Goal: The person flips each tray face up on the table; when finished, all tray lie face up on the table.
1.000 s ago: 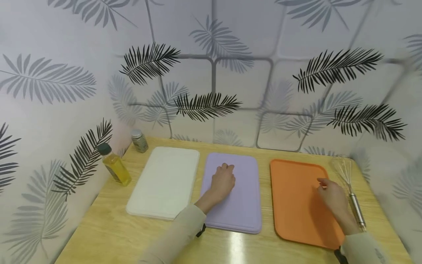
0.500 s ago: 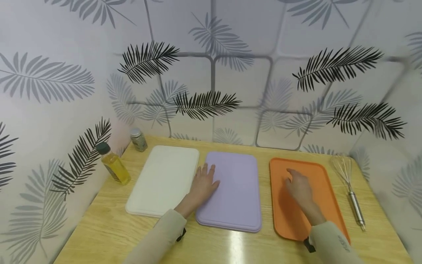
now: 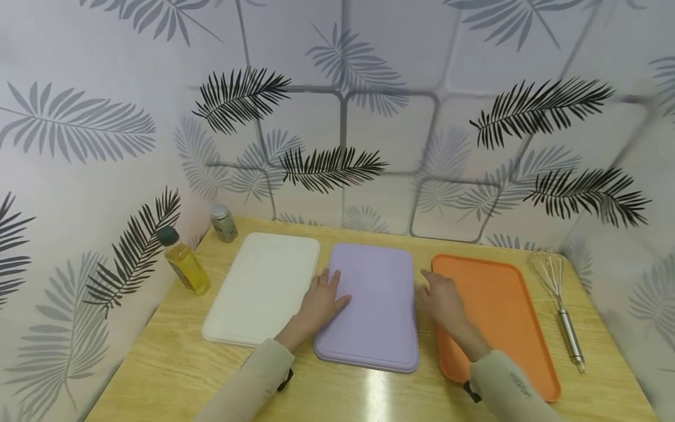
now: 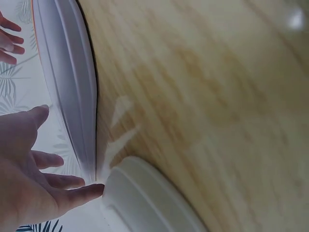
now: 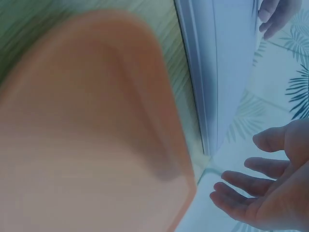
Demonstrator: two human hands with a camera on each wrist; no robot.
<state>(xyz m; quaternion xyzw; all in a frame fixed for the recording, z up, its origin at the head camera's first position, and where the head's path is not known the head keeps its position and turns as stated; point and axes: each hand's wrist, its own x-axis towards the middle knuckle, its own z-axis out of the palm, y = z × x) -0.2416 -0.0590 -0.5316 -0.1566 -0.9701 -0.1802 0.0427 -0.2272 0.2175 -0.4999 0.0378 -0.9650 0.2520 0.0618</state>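
Observation:
A lavender rectangular board (image 3: 371,316) with rounded corners and a ridged edge lies between a white board (image 3: 263,287) and an orange tray (image 3: 501,328). My left hand (image 3: 317,305) is at the lavender board's left edge, fingers spread, overlapping the gap beside the white board. Its fingers look extended in the left wrist view, with the little finger right at the white board's (image 4: 145,198) rim. My right hand (image 3: 443,300) hovers near the orange tray's left rim, beside the lavender board's right edge. In the right wrist view its relaxed fingers (image 5: 246,183) hold nothing.
On the table's (image 3: 174,363) far left stand a bottle of yellow oil (image 3: 187,269) with a dark cap and a small grey-capped jar (image 3: 224,224). A metal whisk (image 3: 563,310) lies right of the orange tray. Leaf-patterned walls close off the back and sides.
My left hand has moved from the middle of the lavender board to its left edge, fingers spreading. My right hand has swept left across the orange tray to its left rim.

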